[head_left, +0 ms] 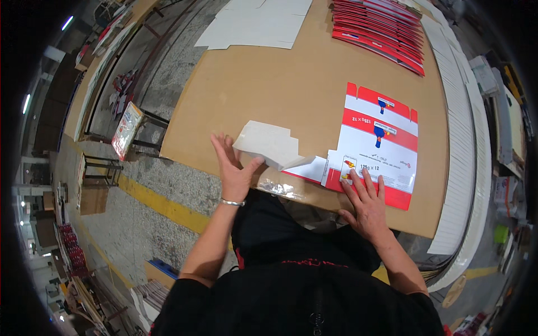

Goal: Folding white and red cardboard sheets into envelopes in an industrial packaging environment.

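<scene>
A flat red-and-white printed carton blank (370, 143) lies on a brown cardboard-topped table, its left part folded up and over. That folded flap (268, 141) shows its plain greyish-white inner side and stands partly raised. At its left edge is my left hand (234, 171), fingers stretched and thumb spread apart, the thumb close against the flap's lower edge. Whether the fingertips touch the flap is hard to tell. My right hand (367, 207) rests with spread fingers on the near printed panel, open and flat.
A fanned stack of red folded cartons (381, 33) sits at the far right. Plain white board sheets (255, 22) lie at the far left of the tabletop (235, 84). Layered white sheets (455, 140) line the right edge. A plastic-wrapped packet (128, 130) rests on a stand left of the table.
</scene>
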`<state>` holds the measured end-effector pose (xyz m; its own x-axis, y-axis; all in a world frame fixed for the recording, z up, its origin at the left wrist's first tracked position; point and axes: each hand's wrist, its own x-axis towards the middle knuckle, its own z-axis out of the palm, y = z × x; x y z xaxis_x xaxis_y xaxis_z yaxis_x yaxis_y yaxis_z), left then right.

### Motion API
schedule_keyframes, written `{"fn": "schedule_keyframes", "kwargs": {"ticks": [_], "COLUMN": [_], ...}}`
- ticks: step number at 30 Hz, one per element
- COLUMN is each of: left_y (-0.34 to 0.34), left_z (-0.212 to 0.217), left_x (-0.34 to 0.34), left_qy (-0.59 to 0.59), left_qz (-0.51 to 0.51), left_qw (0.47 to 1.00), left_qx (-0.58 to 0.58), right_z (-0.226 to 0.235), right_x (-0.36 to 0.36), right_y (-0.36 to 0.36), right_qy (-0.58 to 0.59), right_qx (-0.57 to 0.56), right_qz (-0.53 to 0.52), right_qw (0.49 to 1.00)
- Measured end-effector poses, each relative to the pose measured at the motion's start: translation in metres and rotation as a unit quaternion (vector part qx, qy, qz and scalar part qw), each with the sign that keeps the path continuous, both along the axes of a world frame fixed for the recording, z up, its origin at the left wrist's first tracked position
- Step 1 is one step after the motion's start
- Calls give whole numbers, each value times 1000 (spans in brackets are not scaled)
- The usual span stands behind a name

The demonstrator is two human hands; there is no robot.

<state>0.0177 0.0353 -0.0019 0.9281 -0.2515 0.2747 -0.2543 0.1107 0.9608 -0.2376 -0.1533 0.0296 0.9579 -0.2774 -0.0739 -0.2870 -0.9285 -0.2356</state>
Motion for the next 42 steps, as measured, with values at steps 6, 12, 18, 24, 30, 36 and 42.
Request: {"fn": "schedule_keyframes", "kwargs": {"ticks": [6,12,18,24,30,36,42], "left_y": [-25,-37,-38,-47,-50,-51,-54], "left_z": [-10,8,4,20,10,15,18], "left_x": [-14,-27,-23,-33,-38,-43,-43], "left_qy": [194,-269,-460,-407,-428,-420,-400], "left_qz": [-129,-148,-333,-373,-303,-301,-303], "left_qw": [972,926,728,704,674,659,660], "left_qx": [-31,220,384,447,520,547,559], "right_z": [-4,2,6,-4,-12,-6,-14], "right_x": [-1,-5,0,-4,-4,-4,-4], "right_y": [-6,-22,-24,-23,-15,-10,-10], "right_qy": [-17,5,-25,-51,-35,-5,-51], "right_qx": [-7,-73,-27,-32,-57,-18,13], "right_qz": [15,72,62,69,70,77,54], "right_qw": [1000,995,997,996,995,997,997]}}
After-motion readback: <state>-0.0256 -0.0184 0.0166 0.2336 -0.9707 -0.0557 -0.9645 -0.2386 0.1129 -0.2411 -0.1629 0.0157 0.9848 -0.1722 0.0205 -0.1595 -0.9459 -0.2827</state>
